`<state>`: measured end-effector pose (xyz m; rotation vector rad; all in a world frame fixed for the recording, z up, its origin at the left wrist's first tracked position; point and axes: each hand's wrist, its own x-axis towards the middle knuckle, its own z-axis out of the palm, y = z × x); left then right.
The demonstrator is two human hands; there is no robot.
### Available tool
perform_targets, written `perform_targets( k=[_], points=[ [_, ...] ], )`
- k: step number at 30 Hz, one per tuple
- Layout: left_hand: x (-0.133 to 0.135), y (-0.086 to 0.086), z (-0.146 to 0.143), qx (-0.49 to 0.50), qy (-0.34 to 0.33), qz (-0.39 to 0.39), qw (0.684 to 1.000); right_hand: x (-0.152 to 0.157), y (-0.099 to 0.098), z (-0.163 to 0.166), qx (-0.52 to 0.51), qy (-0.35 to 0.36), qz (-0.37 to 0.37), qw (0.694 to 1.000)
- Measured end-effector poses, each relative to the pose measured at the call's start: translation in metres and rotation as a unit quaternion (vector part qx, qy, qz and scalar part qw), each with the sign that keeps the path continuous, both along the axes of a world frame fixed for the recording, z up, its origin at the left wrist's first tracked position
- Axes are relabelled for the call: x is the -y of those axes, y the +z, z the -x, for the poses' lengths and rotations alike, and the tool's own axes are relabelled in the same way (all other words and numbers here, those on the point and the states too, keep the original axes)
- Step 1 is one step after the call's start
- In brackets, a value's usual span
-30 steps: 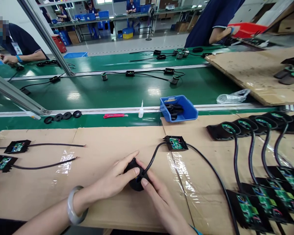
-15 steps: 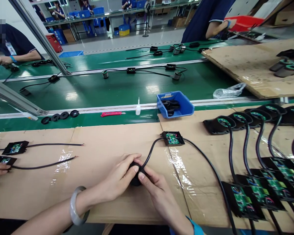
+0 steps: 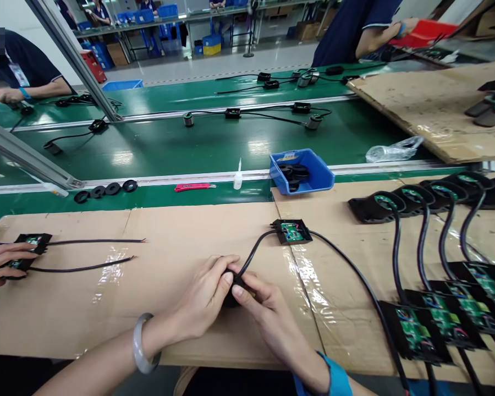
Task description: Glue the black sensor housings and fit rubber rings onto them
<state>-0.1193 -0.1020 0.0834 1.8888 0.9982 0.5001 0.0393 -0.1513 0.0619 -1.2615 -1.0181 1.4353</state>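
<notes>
- Head view, lower centre of frame: black rounded housing [image 3: 231, 300] clasped between left hand [image 3: 206, 302] and right hand [image 3: 268, 319], thumb tips close together on the near side, fingers curled around the far side.
- Leading up and right from the housing: first black cable [image 3: 253, 248], running to black box with exposed green circuit board [image 3: 292, 231], right of centre; second black cable [image 3: 355, 269] sweeping towards lower right.
- Handling, as judged: housing probably light, stiff and smooth, best gripped by the rim; first cable likely springy, apt to tug on the box; circuit board likely fragile, best spared by gripping the box walls.
- Hidden: most of the housing, under fingers; contact with cardboard sheet [image 3: 160, 291] not discernible.
- Cut off: co-worker's hand [image 3: 4, 264], left edge. Hard to make out: far end of second black cable, bottom edge.
</notes>
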Motion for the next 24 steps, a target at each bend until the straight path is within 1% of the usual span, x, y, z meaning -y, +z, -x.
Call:
perform_targets(
  k=[3,6,10,12,14,16,17,18,19,20,21,22,23,24],
  points=[
    [-0.001,-0.002,-0.003,0.019,0.014,0.01,1.0,-0.001,0.001,0.001,0.004,-0.009,0.002,1.0],
    [-0.006,-0.002,-0.004,0.046,0.019,0.05,0.998,-0.004,0.003,0.001,-0.034,-0.012,0.01,0.999],
    [-0.024,-0.001,-0.005,0.097,0.024,0.129,0.987,-0.012,0.007,-0.001,-0.116,-0.003,0.042,0.992],
    [-0.037,-0.001,-0.005,0.108,0.025,0.147,0.983,-0.017,0.008,-0.003,-0.131,0.0,0.063,0.989],
    [-0.05,0.0,-0.005,0.103,0.013,0.156,0.982,-0.021,0.01,-0.006,-0.121,0.026,0.083,0.989],
    [-0.061,0.001,-0.004,0.096,-0.008,0.168,0.981,-0.025,0.012,-0.013,-0.08,0.069,0.079,0.991],
    [-0.065,0.003,-0.004,0.091,-0.019,0.174,0.98,-0.026,0.013,-0.017,-0.039,0.093,0.061,0.993],
    [-0.068,0.004,-0.004,0.086,-0.028,0.176,0.98,-0.027,0.015,-0.021,0.025,0.113,0.028,0.993],
    [-0.069,0.006,-0.004,0.079,-0.035,0.174,0.981,-0.026,0.017,-0.025,0.11,0.117,-0.022,0.987],
    [-0.07,0.007,-0.004,0.071,-0.038,0.169,0.982,-0.025,0.019,-0.029,0.202,0.1,-0.088,0.97],
    [-0.07,0.009,-0.004,0.063,-0.038,0.161,0.984,-0.024,0.021,-0.033,0.287,0.071,-0.16,0.942],
    [-0.069,0.01,-0.005,0.054,-0.037,0.151,0.986,-0.022,0.023,-0.035,0.353,0.04,-0.232,0.906],
    [-0.068,0.011,-0.005,0.045,-0.033,0.142,0.988,-0.02,0.025,-0.037,0.398,0.018,-0.298,0.867],
    [-0.067,0.012,-0.006,0.037,-0.03,0.133,0.99,-0.017,0.027,-0.037,0.428,0.012,-0.356,0.831]
  ],
)
